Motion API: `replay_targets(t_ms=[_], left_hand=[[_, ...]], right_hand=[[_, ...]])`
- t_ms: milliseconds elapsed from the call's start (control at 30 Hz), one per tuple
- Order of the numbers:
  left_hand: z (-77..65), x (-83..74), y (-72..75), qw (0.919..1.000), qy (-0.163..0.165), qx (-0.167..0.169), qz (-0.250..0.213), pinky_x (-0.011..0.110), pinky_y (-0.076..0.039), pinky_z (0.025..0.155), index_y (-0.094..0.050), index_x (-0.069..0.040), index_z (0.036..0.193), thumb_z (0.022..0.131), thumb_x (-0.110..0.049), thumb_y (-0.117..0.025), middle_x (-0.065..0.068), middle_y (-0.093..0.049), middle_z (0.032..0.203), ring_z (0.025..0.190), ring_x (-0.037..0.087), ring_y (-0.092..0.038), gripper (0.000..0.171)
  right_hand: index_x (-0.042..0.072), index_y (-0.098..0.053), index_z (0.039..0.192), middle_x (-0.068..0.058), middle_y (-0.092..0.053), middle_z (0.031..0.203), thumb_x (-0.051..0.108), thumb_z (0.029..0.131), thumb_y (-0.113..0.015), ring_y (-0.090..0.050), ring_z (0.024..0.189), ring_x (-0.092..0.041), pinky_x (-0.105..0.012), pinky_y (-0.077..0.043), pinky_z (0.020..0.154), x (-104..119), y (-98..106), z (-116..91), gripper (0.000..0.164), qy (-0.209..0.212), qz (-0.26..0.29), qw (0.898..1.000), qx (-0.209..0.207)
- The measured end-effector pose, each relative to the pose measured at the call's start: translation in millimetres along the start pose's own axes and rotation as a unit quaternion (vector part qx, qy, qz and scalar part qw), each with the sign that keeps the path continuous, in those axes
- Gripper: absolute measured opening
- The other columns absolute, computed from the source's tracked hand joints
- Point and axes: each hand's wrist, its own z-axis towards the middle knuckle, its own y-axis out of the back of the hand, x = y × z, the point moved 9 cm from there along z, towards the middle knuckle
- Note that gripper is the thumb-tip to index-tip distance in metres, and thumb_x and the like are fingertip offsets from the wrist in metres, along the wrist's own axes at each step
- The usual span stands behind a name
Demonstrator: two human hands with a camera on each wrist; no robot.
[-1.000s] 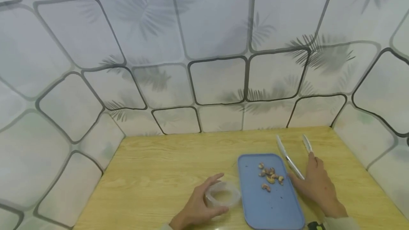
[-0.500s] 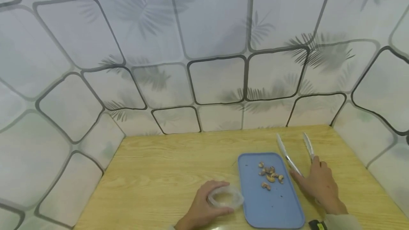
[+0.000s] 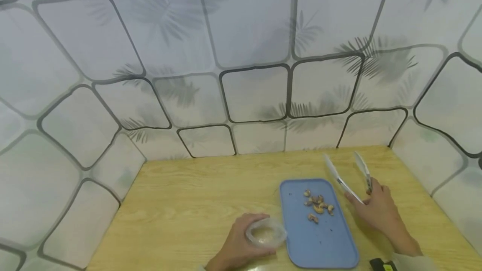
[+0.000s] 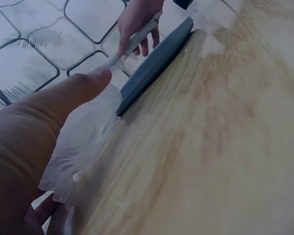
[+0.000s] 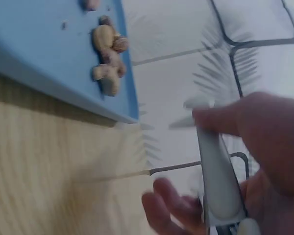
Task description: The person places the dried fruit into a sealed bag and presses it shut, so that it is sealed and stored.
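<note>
In the head view my left hand (image 3: 241,244) holds a clear plastic bowl (image 3: 266,234) by its side, thumb in front and fingers behind. The bowl stands close against the left edge of a blue tray (image 3: 316,246). On the tray's far half lie several cashews (image 3: 318,208) with brown skins. My right hand (image 3: 382,210) grips metal tongs (image 3: 337,177) to the right of the tray, their tips spread apart and pointing away from me. The right wrist view shows the thumb on one tong arm (image 5: 219,178). Nothing is between the tips.
Dark crumbs dot the blue tray. A light wood-grain table (image 3: 196,204) lies under everything, wide to the left. Patterned walls (image 3: 260,95) close it off at the back and both sides. A dark watch (image 3: 382,264) is on the right wrist.
My left hand has shifted slightly right with the bowl, towards the tray. The right hand has moved a little right, and the tongs' tips sit slightly farther away. The cashews have not moved.
</note>
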Motion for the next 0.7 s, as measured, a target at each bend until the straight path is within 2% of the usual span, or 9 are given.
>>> replay_targets(t_ms=[100,200,267,333,433,533,633,667,700], left_hand=[[-0.2,0.5,1.0,1.0,-0.004,-0.005,0.001,0.031,-0.047,0.105,-0.066,-0.039,0.143,0.074,-0.04,-0.102,-0.014,-0.072,0.134,0.119,0.006,-0.061,0.077],[-0.1,0.2,2.0,0.9999,-0.008,-0.009,0.003,0.031,-0.049,0.105,-0.066,-0.038,0.143,0.074,-0.04,-0.102,-0.013,-0.072,0.133,0.119,0.006,-0.063,0.077],[0.7,0.1,1.0,1.0,-0.003,-0.009,0.0,0.031,-0.049,0.106,-0.066,-0.039,0.142,0.074,-0.039,-0.102,-0.013,-0.072,0.134,0.12,0.006,-0.063,0.077],[1.5,-0.4,0.9,0.9999,0.0,-0.011,0.001,0.031,-0.049,0.106,-0.066,-0.039,0.142,0.073,-0.04,-0.103,-0.013,-0.072,0.134,0.12,0.006,-0.063,0.078],[2.4,0.0,1.2,0.9999,0.006,-0.013,-0.001,0.031,-0.049,0.106,-0.067,-0.038,0.141,0.073,-0.039,-0.103,-0.013,-0.072,0.134,0.121,0.006,-0.063,0.077],[2.5,1.8,1.0,0.9998,0.015,-0.012,-0.007,0.031,-0.049,0.107,-0.068,-0.038,0.141,0.073,-0.038,-0.103,-0.013,-0.072,0.135,0.121,0.006,-0.062,0.077],[2.2,2.7,0.2,0.9998,0.015,-0.009,-0.007,0.032,-0.049,0.107,-0.068,-0.038,0.141,0.073,-0.038,-0.103,-0.012,-0.072,0.135,0.122,0.007,-0.062,0.076],[2.1,2.8,0.0,0.9998,0.015,-0.01,-0.006,0.032,-0.049,0.107,-0.068,-0.038,0.141,0.073,-0.039,-0.103,-0.012,-0.072,0.135,0.122,0.007,-0.062,0.076],[2.1,2.8,-0.2,0.9998,0.014,-0.01,-0.005,0.032,-0.049,0.107,-0.068,-0.038,0.141,0.073,-0.039,-0.103,-0.012,-0.072,0.135,0.122,0.007,-0.063,0.076]], right_hand=[[-0.019,-0.023,0.161,-0.042,-0.048,0.13,0.036,0.109,-0.067,-0.072,0.103,-0.043,-0.046,-0.059,0.075,17,3,-5,0.088,0.073,0.035,0.997,0.001],[-0.009,-0.027,0.165,-0.034,-0.051,0.133,0.024,0.107,-0.072,-0.074,0.101,-0.016,-0.031,-0.056,0.069,33,5,-14,0.081,0.136,0.067,0.988,0.0],[-0.006,-0.025,0.168,-0.032,-0.051,0.136,0.021,0.106,-0.073,-0.069,0.095,0.0,-0.026,-0.054,0.064,39,7,-21,0.084,0.155,0.079,0.985,-0.003],[-0.004,-0.025,0.169,-0.03,-0.052,0.135,0.02,0.105,-0.074,-0.063,0.092,0.01,-0.024,-0.049,0.062,42,10,-26,0.084,0.162,0.079,0.983,-0.014],[-0.003,-0.029,0.168,-0.026,-0.056,0.132,0.018,0.103,-0.077,-0.059,0.083,0.008,-0.025,-0.043,0.06,45,12,-33,0.084,0.164,0.076,0.983,-0.031],[0.0,-0.034,0.167,-0.023,-0.06,0.129,0.021,0.1,-0.081,-0.052,0.071,0.002,-0.025,-0.041,0.058,40,9,-41,0.084,0.147,0.065,0.986,-0.035],[0.004,-0.041,0.165,-0.018,-0.065,0.125,0.028,0.096,-0.086,-0.045,0.061,-0.002,-0.025,-0.041,0.055,32,4,-49,0.087,0.12,0.05,0.991,-0.021],[0.005,-0.043,0.164,-0.016,-0.066,0.124,0.032,0.094,-0.088,-0.045,0.061,-0.004,-0.025,-0.041,0.055,29,1,-51,0.087,0.108,0.043,0.993,-0.013],[0.006,-0.045,0.163,-0.015,-0.068,0.124,0.036,0.093,-0.089,-0.05,0.066,-0.005,-0.027,-0.045,0.058,26,0,-52,0.088,0.101,0.031,0.994,-0.005]])
